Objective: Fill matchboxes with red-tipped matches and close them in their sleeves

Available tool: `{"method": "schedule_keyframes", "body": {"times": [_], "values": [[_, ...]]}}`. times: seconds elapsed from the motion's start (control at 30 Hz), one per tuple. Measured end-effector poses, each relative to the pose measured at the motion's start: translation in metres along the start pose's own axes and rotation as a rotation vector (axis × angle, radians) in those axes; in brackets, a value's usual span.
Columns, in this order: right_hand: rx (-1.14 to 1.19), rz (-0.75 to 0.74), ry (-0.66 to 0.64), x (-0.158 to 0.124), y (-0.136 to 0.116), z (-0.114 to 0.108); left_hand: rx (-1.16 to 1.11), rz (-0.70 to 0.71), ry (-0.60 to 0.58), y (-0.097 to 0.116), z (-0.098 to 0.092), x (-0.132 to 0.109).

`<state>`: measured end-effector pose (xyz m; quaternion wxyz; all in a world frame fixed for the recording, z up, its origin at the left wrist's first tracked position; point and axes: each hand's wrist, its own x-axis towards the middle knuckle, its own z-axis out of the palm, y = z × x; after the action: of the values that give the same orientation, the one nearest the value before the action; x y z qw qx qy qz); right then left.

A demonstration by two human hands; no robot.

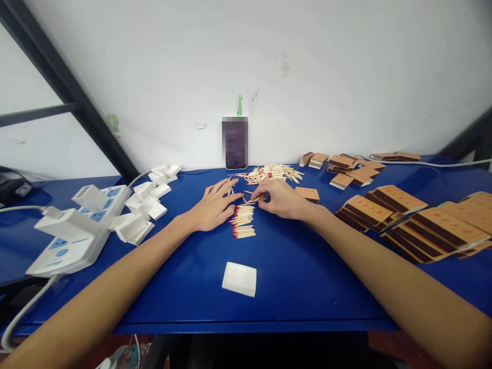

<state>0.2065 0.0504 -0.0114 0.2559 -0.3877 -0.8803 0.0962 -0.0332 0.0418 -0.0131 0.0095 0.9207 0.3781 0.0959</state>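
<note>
Through the head camera I look down on a glossy blue table [300,297], smooth and faintly reflective, set against a pale wall [172,77] with scuffs and a green smear [240,105]; a black metal frame [79,105] slants across the left side, and a phone [235,143], its screen blurred into squares, stands upright at the wall; my left hand [211,207] is loose, fingers spread low beside the matches, holding nothing that I can see; my right hand [277,200] has thumb and fingers bent together over some loose matches, though I cannot tell whether one is truly pinched; just below the fingers, between both hands, lies a stack of matches [243,223], thin pale wooden sticks with red heads mostly to the left; behind them spreads a tangled heap of matches [272,174]; nearer the front edge sits a shallow white tray [239,279], squarish with thin raised sides; left of my hands are more white card trays [146,205], tumbled beside a plastic power strip [71,261] with blue sockets; to the right, flat orange matchboxes [448,225] with dark brown sides lie in slanting stacks.
</note>
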Motion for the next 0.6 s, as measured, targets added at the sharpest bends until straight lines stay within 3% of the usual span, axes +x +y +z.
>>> {"method": "schedule_keyframes", "body": {"times": [0.23, 0.6], "values": [[0.127, 0.046, -0.074, -0.003, -0.005, -0.008, 0.048, 0.156, 0.045, 0.007, -0.006, 0.002], [0.269, 0.106, -0.055, -0.004, 0.008, -0.008, 0.024, 0.16, 0.08, 0.007, -0.006, 0.0]]}}
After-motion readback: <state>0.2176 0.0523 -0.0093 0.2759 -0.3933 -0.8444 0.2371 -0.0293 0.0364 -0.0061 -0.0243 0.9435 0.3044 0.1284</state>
